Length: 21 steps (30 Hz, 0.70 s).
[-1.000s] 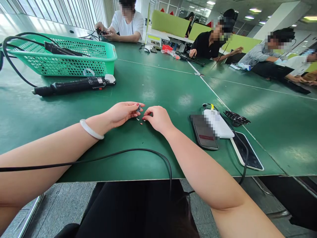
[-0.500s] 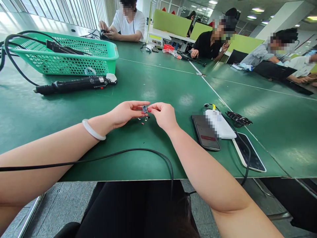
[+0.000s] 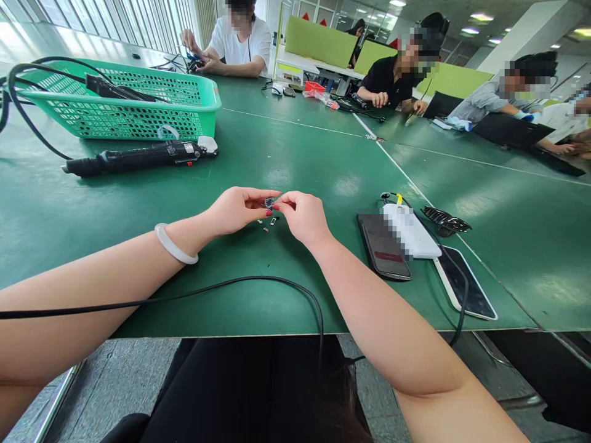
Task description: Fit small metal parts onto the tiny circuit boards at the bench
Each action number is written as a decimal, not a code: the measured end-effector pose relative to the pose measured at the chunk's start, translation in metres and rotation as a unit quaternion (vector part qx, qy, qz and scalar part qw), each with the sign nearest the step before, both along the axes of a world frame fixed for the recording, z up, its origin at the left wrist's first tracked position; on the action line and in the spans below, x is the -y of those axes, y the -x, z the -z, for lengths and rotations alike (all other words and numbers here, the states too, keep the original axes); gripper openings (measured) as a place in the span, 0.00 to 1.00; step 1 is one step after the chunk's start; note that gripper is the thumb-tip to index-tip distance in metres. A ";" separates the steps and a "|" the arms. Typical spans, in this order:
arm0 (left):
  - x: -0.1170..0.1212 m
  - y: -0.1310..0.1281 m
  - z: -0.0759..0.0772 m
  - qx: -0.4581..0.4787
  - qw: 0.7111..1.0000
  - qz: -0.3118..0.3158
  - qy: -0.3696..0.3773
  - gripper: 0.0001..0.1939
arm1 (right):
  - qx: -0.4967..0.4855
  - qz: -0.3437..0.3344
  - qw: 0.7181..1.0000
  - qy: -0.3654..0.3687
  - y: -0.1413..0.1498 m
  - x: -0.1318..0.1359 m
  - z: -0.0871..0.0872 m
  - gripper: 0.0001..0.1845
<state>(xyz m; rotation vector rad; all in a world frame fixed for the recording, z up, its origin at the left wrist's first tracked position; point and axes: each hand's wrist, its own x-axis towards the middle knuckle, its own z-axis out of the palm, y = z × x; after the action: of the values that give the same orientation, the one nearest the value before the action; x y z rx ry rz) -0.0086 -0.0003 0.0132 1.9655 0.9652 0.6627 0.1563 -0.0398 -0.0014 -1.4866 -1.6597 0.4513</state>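
Thumb and fingers of my left hand grip a small dark circuit board just above the green table. My right hand is pinched closed at the board's right edge. Anything between its fingertips is too small to make out. Below the fingertips lie a tiny metal frame, a small reddish piece and a small pale piece.
Behind my left hand lies a black electric screwdriver, beside a green basket with cables. Two phones, a white pixelated item and a black hair clip are at right. A black cable crosses the front. Several people sit beyond.
My right hand has risen from the small pieces on the table to the board. My left hand has shifted slightly right, turning the board's face into view. The tiny metal frame now shows on the table.
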 end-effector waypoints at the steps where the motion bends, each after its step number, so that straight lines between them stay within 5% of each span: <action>1: -0.001 0.000 0.000 -0.006 1.000 0.002 -0.011 0.25 | 0.010 -0.001 1.000 -0.006 0.000 0.000 0.000 0.08; 21: 0.000 0.002 0.002 -0.005 1.000 -0.002 -0.016 0.23 | -0.002 -0.003 1.000 -0.017 0.001 0.002 -0.001 0.10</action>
<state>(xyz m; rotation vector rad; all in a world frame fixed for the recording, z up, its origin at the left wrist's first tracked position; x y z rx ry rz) -0.0103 -0.0002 0.0114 1.9963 0.9714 0.6745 0.1557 -0.0416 -0.0006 -1.4561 -1.6610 0.4256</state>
